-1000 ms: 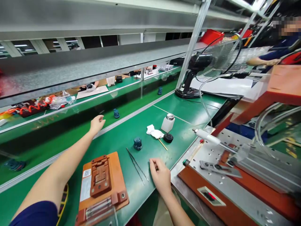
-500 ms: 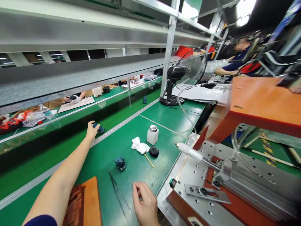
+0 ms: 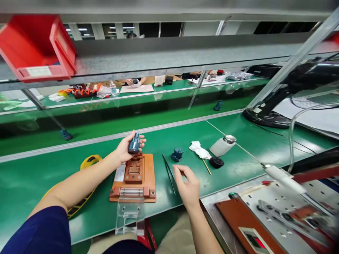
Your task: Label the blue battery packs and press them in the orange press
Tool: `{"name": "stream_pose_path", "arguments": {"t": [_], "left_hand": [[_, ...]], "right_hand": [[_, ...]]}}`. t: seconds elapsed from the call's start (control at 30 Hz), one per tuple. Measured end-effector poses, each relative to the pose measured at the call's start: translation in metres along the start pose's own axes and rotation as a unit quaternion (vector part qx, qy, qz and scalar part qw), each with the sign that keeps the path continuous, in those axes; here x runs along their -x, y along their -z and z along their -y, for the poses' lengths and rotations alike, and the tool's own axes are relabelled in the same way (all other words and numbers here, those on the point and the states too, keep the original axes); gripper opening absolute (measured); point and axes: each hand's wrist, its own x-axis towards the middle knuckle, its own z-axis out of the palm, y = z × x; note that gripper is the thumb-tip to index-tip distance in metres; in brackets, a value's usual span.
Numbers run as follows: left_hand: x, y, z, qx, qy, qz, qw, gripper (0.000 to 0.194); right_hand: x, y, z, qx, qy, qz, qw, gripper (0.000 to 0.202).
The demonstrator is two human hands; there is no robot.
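Note:
My left hand (image 3: 124, 147) holds a dark blue plastic housing (image 3: 134, 144), with a round wide end, above the far edge of an orange-brown fixture (image 3: 149, 176). The fixture has a recessed block in its middle and a hinged clear cover (image 3: 129, 215) folded down toward me. My right hand (image 3: 188, 185) is closed, thumb against curled fingers; whatever may be in it is hidden. Just left of it lie dark tweezers (image 3: 168, 173) on the green bench. Beyond the tweezers sits a second dark blue part (image 3: 177, 154).
On the right are a white bottle (image 3: 222, 145), a black round cap (image 3: 216, 162), a white wad (image 3: 200, 151) and a thin stick (image 3: 207, 167). A metal press (image 3: 286, 208) flanks the bench. Behind runs a green channel holding blue parts (image 3: 65, 134). A red bin (image 3: 39, 53) rests overhead.
My left hand has come back from the channel with the blue housing, now over the fixture. The view has swung left, bringing the whole fixture in. My right hand stays closed beside the tweezers.

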Motion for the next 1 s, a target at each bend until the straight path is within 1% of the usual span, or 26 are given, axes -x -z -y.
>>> {"name": "stream_pose_path", "arguments": {"t": [0.03, 0.07, 0.13, 0.17, 0.2, 0.23, 0.27, 0.33, 0.4, 0.47, 0.53, 0.6, 0.67, 0.73, 0.8, 0.83, 0.87, 0.9, 0.93, 0.97, 1.0], "left_hand": [[0.009, 0.001, 0.007, 0.005, 0.014, 0.01, 1.0, 0.043], [0.017, 0.002, 0.014, 0.009, 0.026, 0.019, 0.999, 0.043], [0.03, 0.002, 0.026, 0.012, 0.044, 0.032, 0.998, 0.041], [0.036, 0.003, 0.031, 0.016, 0.049, 0.036, 0.998, 0.04], [0.042, 0.005, 0.034, 0.011, 0.048, 0.033, 0.998, 0.04], [0.048, 0.008, 0.036, -0.004, 0.037, 0.019, 0.999, 0.039], [0.054, 0.013, 0.036, -0.023, 0.02, -0.004, 1.0, 0.038], [0.07, 0.028, 0.03, -0.065, -0.031, -0.064, 0.995, 0.037], [0.091, 0.048, 0.019, -0.127, -0.085, -0.118, 0.981, 0.039], [0.117, 0.066, 0.01, -0.2, -0.111, -0.133, 0.964, 0.038], [0.147, 0.081, 0.006, -0.286, -0.098, -0.111, 0.947, 0.032], [0.175, 0.091, 0.013, -0.361, -0.05, -0.059, 0.929, 0.026], [0.198, 0.097, 0.032, -0.419, -0.008, 0.014, 0.908, 0.026], [0.212, 0.101, 0.059, -0.43, 0.027, 0.102, 0.897, 0.037], [0.218, 0.102, 0.083, -0.389, 0.061, 0.171, 0.903, 0.049], [0.219, 0.102, 0.092, -0.358, 0.079, 0.185, 0.912, 0.051], [0.219, 0.101, 0.096, -0.321, 0.093, 0.188, 0.924, 0.048], [0.217, 0.098, 0.096, -0.277, 0.101, 0.184, 0.938, 0.044], [0.215, 0.094, 0.091, -0.232, 0.102, 0.177, 0.951, 0.041], [0.212, 0.089, 0.083, -0.187, 0.097, 0.171, 0.963, 0.041], [0.209, 0.083, 0.073, -0.146, 0.086, 0.166, 0.971, 0.044]], "right_hand": [[-0.009, -0.01, 0.017, -0.024, 0.025, 0.045, 0.998, 0.016], [-0.018, -0.021, 0.033, -0.04, 0.058, 0.092, 0.993, 0.022], [-0.034, -0.046, 0.056, -0.045, 0.105, 0.189, 0.975, 0.068], [-0.041, -0.059, 0.063, -0.05, 0.122, 0.234, 0.963, 0.084], [-0.046, -0.07, 0.066, -0.054, 0.133, 0.269, 0.952, 0.093], [-0.05, -0.081, 0.065, -0.058, 0.139, 0.296, 0.943, 0.095], [-0.053, -0.089, 0.063, -0.059, 0.141, 0.314, 0.937, 0.093], [-0.058, -0.1, 0.053, -0.044, 0.129, 0.341, 0.93, 0.087], [-0.061, -0.106, 0.042, -0.017, 0.109, 0.37, 0.922, 0.084], [-0.062, -0.108, 0.035, -0.002, 0.094, 0.404, 0.91, 0.083], [-0.061, -0.108, 0.031, -0.005, 0.097, 0.431, 0.897, 0.083], [-0.058, -0.108, 0.028, -0.011, 0.11, 0.45, 0.886, 0.083], [-0.053, -0.109, 0.026, -0.004, 0.125, 0.465, 0.876, 0.087], [-0.047, -0.109, 0.023, 0.007, 0.126, 0.485, 0.865, 0.092], [-0.04, -0.106, 0.019, 0.009, 0.117, 0.489, 0.865, 0.086], [-0.037, -0.102, 0.018, 0.008, 0.11, 0.474, 0.874, 0.079], [-0.034, -0.096, 0.015, 0.013, 0.103, 0.444, 0.89, 0.071], [-0.031, -0.089, 0.012, 0.026, 0.095, 0.399, 0.912, 0.064], [-0.028, -0.08, 0.008, 0.047, 0.085, 0.344, 0.934, 0.057], [-0.024, -0.069, 0.002, 0.075, 0.074, 0.285, 0.953, 0.05], [-0.018, -0.058, -0.004, 0.109, 0.063, 0.228, 0.966, 0.045]]}}
